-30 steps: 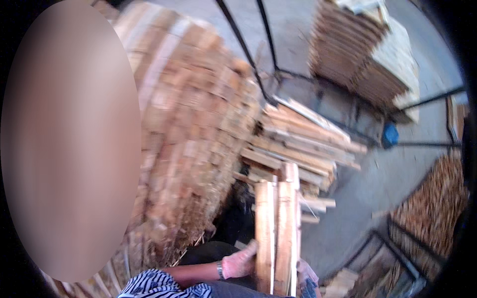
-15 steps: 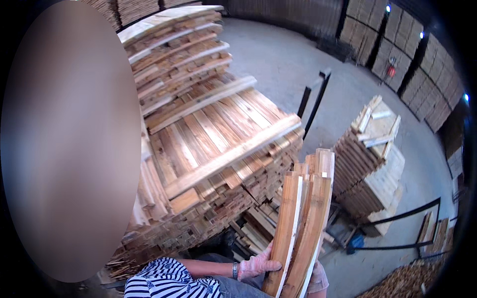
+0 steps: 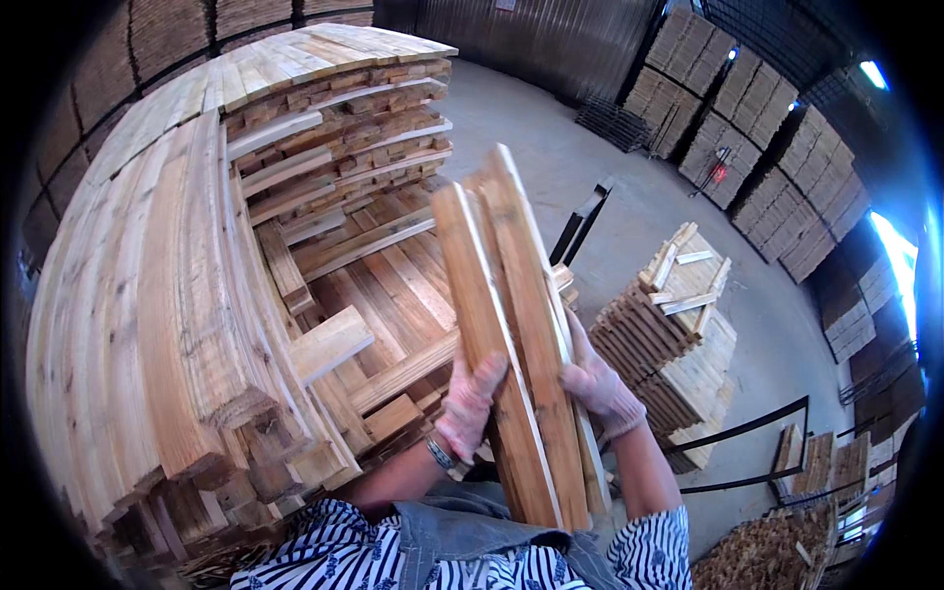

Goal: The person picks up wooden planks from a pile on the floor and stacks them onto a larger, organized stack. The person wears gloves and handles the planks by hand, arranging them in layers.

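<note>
Here, head view: a bundle of wooden boards (image 3: pixel 536 354) stands between both hands, top leaning left, lower end before the grey apron (image 3: pixel 447 541).
Left hand (image 3: pixel 472 401): gloved, fingers clamped on the bundle's left side.
Right hand (image 3: pixel 602 388): gloved, fingers clamped on its right side.
Tall stack (image 3: pixel 167 265): layered planks, at left.
Lower stack (image 3: pixel 629 344): on the floor (image 3: pixel 501 108), beyond the right hand.
Wood pile (image 3: pixel 762 551): bottom right.

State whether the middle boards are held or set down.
Held: the left hand and right hand clasp the boards from opposite sides.
</note>
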`<state>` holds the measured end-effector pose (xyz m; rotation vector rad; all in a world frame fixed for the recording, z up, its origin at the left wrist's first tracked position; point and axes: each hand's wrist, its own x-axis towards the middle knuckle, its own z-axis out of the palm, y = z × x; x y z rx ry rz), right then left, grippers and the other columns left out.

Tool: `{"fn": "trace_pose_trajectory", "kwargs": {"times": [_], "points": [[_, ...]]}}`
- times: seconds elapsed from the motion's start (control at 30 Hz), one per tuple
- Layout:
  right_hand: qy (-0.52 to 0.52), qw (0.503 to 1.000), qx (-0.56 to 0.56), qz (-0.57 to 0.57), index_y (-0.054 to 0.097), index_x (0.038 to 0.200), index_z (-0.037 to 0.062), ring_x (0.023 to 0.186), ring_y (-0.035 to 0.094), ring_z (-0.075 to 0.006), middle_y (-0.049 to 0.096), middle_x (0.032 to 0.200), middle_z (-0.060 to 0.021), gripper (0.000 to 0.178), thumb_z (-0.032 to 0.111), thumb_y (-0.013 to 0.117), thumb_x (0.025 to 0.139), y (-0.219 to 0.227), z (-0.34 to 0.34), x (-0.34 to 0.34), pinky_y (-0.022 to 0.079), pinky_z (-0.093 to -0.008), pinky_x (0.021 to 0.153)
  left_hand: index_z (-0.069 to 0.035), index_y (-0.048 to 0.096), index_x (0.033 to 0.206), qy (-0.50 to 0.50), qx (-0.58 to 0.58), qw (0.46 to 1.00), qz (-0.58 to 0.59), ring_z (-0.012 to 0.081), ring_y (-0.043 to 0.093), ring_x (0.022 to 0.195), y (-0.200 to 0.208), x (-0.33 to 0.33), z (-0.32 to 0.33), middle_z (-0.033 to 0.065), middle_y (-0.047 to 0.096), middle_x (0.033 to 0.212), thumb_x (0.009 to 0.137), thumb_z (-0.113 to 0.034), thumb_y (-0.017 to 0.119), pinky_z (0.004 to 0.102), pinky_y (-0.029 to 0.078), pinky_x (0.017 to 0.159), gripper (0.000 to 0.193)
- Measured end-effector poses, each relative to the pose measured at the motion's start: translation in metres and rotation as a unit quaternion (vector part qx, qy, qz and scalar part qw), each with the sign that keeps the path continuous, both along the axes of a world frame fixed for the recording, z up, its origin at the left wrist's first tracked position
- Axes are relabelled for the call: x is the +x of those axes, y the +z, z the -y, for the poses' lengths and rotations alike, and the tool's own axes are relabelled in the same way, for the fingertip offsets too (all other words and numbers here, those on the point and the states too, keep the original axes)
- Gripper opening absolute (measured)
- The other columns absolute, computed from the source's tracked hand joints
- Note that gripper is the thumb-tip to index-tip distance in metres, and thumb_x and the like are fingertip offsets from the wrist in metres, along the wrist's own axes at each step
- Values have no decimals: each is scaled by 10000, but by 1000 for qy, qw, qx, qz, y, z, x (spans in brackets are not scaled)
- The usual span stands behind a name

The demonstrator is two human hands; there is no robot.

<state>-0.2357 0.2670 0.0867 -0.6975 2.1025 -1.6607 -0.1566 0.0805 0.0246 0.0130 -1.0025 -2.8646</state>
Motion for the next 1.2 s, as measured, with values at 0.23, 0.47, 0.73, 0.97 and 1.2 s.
{"fn": "trace_pose_trajectory", "kwargs": {"times": [0.23,0.47,0.73,0.97,1.2], "points": [[123,980,-24,154,196,1609,73,1245,565,-238,500,1449,-156,1030,383,772,815,36,47,-107,520,-371,1003,-76,279,1493,81,15,990,112,218,623,1134,52,-62,19,105,609,1272,916,-345,756,361,545,951,796],[185,976,25,114,219,1579,29,1212,599,-245,529,1420,-188,960,375,753,859,53,106,-207,520,-358,1008,-55,68,1577,160,-100,963,193,270,575,1226,70,-146,54,163,544,1365,841,-349,831,409,515,1018,1100],[141,950,279,12,46,1627,61,1320,535,-341,520,1446,-273,1028,471,667,917,-8,119,-261,405,-380,1105,-34,10,1609,154,-83,949,263,215,495,1330,-8,-181,90,147,511,1486,815,-372,853,372,348,1161,1207],[166,951,262,10,46,1619,16,1441,407,-317,384,1565,-263,1065,521,658,908,-26,110,-279,326,-354,1166,-18,189,1589,197,-81,953,218,202,525,1293,5,-147,110,109,594,1403,815,-317,870,355,345,1161,1074],[129,949,280,-72,120,1615,25,1509,289,-375,267,1623,-279,1026,561,633,907,-38,108,-288,271,-391,1209,48,-23,1593,208,-220,918,254,228,411,1432,-13,-155,135,187,440,1548,889,-382,766,327,343,1159,1142]]}}
